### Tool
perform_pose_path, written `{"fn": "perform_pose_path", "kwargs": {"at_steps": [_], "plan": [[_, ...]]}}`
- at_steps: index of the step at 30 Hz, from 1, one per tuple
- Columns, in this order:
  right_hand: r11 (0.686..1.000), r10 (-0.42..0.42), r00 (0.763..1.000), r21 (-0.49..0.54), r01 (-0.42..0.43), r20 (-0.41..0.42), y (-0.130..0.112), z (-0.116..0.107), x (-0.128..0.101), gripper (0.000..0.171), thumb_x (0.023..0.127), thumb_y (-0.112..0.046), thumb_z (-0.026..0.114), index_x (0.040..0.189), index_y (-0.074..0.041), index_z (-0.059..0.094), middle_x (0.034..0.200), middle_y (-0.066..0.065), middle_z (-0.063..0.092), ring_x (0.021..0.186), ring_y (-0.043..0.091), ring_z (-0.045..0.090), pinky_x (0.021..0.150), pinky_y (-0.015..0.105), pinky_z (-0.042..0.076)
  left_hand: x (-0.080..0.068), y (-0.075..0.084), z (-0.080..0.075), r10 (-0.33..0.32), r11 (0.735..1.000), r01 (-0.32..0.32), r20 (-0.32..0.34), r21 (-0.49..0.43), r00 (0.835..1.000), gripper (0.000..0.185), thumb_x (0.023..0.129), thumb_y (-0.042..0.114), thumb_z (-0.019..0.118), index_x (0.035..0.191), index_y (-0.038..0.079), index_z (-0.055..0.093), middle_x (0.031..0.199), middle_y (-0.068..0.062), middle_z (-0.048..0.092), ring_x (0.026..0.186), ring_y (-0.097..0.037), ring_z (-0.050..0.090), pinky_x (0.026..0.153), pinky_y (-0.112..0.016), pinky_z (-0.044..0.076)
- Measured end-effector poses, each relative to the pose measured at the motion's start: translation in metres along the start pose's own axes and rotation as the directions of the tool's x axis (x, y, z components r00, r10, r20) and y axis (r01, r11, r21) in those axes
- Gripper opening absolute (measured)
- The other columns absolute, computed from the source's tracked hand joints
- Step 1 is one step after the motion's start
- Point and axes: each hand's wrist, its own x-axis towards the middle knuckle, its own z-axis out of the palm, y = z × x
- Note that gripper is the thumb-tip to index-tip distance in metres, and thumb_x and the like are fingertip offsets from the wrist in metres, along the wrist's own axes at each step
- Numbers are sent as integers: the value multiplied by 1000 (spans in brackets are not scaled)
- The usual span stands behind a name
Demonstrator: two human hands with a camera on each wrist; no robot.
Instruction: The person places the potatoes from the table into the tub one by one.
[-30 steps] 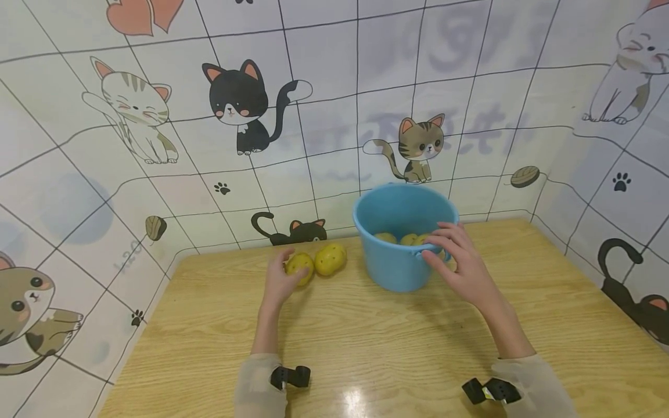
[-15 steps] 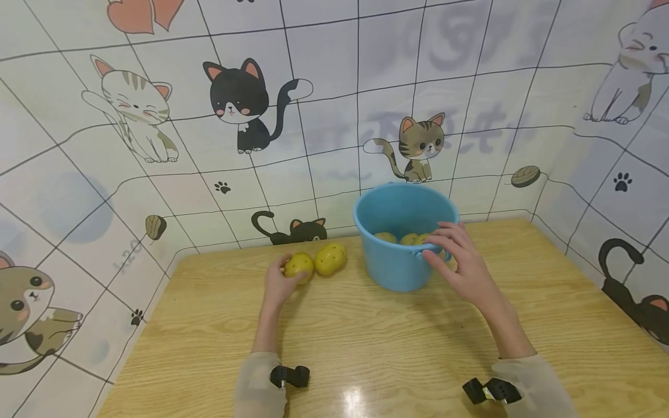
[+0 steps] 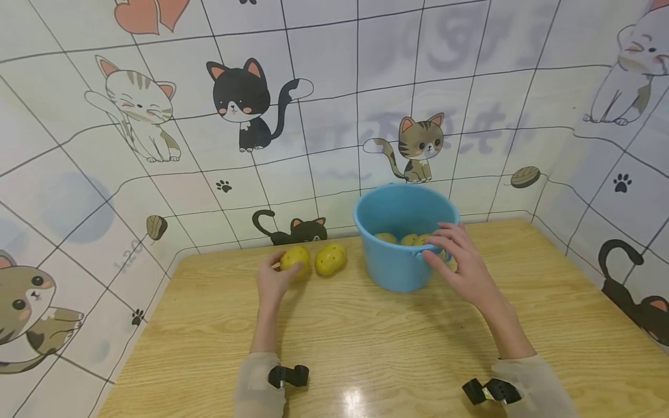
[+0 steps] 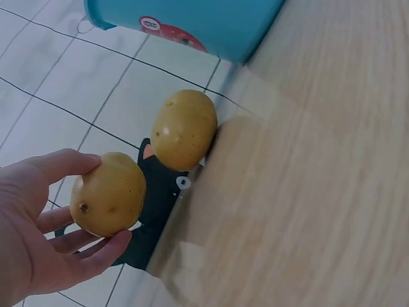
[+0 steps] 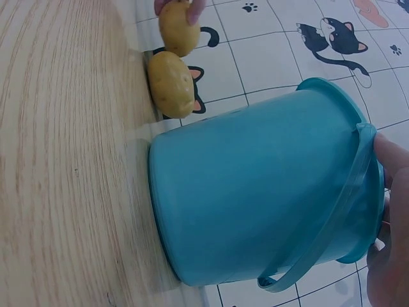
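My left hand grips a yellow potato between thumb and fingers, a little above the table. Beside it, to the right, a second potato rests on the tabletop. A light blue bucket stands upright just right of that one. Over the bucket's near right rim, my right hand pinches the edge, thumb outside and fingers reaching over. Several potatoes show inside the bucket, though its front wall hides their lower parts. In the right wrist view the bucket's handle hangs down along its side.
The wooden table ends at a wall covered in cat drawings, close behind the potatoes and bucket. Side walls flank the table left and right. Both wrists wear small black cameras.
My left hand has lifted the left potato slightly and moved it a little to the left, widening its gap from the second potato. The right hand and bucket stay put.
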Motion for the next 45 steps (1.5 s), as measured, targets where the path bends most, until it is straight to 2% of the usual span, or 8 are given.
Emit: {"fn": "perform_pose_path", "kwargs": {"at_steps": [10, 20, 24, 28, 36, 45], "plan": [[1000, 2, 1000, 1, -2, 1, 1, -1, -1, 19, 93, -10, 72, 112, -8, 71, 116, 10, 63, 133, 41, 42, 123, 55, 7, -5, 21, -1, 38, 992, -41, -30, -118, 999, 57, 81, 28, 85, 131, 8, 66, 129, -12, 63, 104, -30, 65, 78, -30, 54], [1000, 10, 1000, 0, -10, 5, 1, -1, 0, 19, 93, -10, 72, 112, -7, 71, 117, 10, 64, 133, 41, 42, 123, 55, 8, -10, 40, 3, 64, 977, -73, -50, -201, 997, 54, 82, 30, 86, 129, 12, 67, 127, -6, 64, 107, -26, 64, 80, -29, 54], [1000, 18, 1000, 6, -18, 8, 0, -2, 1, 19, 93, -8, 72, 112, -9, 71, 116, 10, 63, 133, 41, 42, 123, 54, 7, -11, 50, 5, 115, 961, -130, -74, -244, 991, 52, 81, 25, 87, 126, 9, 69, 121, -8, 64, 106, -27, 65, 83, -27, 57], [1000, 21, 1000, 8, -21, 9, -1, -2, 2, 19, 93, -9, 72, 112, -7, 70, 117, 11, 63, 133, 42, 42, 122, 55, 8, -14, 62, 9, 170, 940, -186, -78, -287, 982, 51, 80, 22, 88, 125, 8, 69, 122, -8, 64, 105, -28, 65, 84, -26, 57], [1000, 20, 1000, -2, -20, 6, 0, -2, 1, 20, 94, -11, 71, 113, -6, 70, 118, 12, 63, 133, 42, 42, 122, 55, 9, -27, 91, 19, 243, 910, -244, -46, -336, 969, 51, 80, 19, 88, 126, 9, 69, 125, -6, 65, 103, -26, 66, 81, -25, 56], [1000, 18, 1000, 0, -18, 5, 0, -2, 1, 19, 94, -11, 71, 112, -5, 70, 117, 11, 63, 133, 41, 42, 123, 53, 7, -37, 114, 36, 312, 883, -299, -23, -361, 950, 51, 80, 23, 87, 127, 12, 70, 124, -4, 67, 105, -24, 67, 88, -34, 58]]}}
